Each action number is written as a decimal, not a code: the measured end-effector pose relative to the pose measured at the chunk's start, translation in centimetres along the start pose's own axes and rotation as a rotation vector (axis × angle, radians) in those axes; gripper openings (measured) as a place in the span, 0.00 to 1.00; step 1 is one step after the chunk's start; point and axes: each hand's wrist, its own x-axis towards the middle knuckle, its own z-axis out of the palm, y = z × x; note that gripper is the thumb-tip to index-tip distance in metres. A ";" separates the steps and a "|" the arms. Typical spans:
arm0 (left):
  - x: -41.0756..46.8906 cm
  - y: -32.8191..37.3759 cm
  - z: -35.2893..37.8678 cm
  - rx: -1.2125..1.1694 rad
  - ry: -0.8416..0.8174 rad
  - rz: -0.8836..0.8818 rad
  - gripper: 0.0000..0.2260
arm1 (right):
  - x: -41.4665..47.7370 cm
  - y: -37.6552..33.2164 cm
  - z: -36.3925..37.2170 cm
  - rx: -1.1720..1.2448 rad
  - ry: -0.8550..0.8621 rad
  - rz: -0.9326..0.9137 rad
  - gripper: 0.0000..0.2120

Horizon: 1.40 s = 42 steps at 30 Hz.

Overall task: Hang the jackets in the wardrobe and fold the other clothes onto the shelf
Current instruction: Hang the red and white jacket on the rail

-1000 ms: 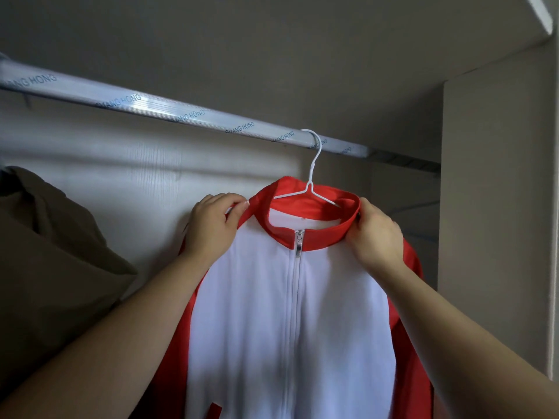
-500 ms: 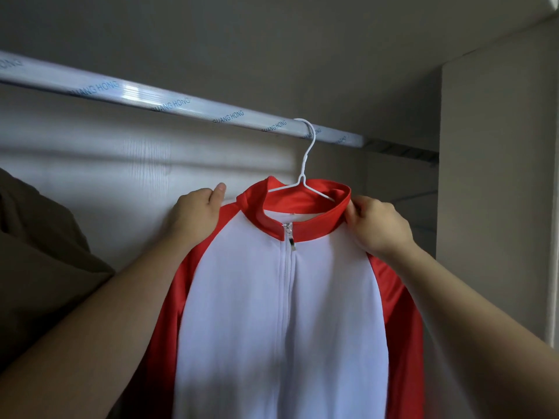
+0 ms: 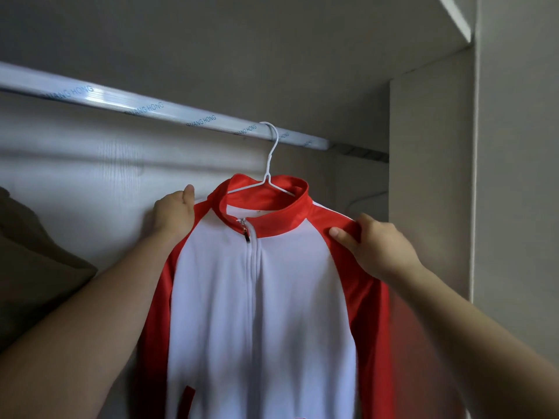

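Observation:
A white jacket with red sleeves and collar (image 3: 272,297), zipped to the neck, hangs on a thin white wire hanger (image 3: 270,158). The hanger's hook sits over the wardrobe rail (image 3: 151,108), which is wrapped in printed film. My left hand (image 3: 174,214) grips the jacket's left shoulder, thumb pointing up. My right hand (image 3: 373,246) pinches the red right shoulder seam, thumb on the front of the fabric.
An olive-brown garment (image 3: 33,267) hangs at the left edge of the wardrobe. A side panel (image 3: 429,176) closes the compartment on the right, with a shelf edge (image 3: 456,16) above. Another white hanger (image 3: 367,198) shows faintly behind the jacket's right shoulder.
Both hands have slid outward from the collar to the shoulders. The hanger's hook stays over the rail.

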 end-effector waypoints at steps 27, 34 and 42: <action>-1.6 0.0 1.4 0.259 0.060 0.106 0.09 | -6.0 -1.0 -4.9 -0.429 0.303 -0.294 0.14; -1.9 -0.1 1.5 0.260 0.097 0.081 0.09 | -5.7 -0.8 -5.2 -0.459 0.541 -0.473 0.20; -1.3 -0.7 1.4 0.056 0.100 -0.011 0.12 | -6.6 0.0 -3.4 -0.058 0.426 -0.353 0.19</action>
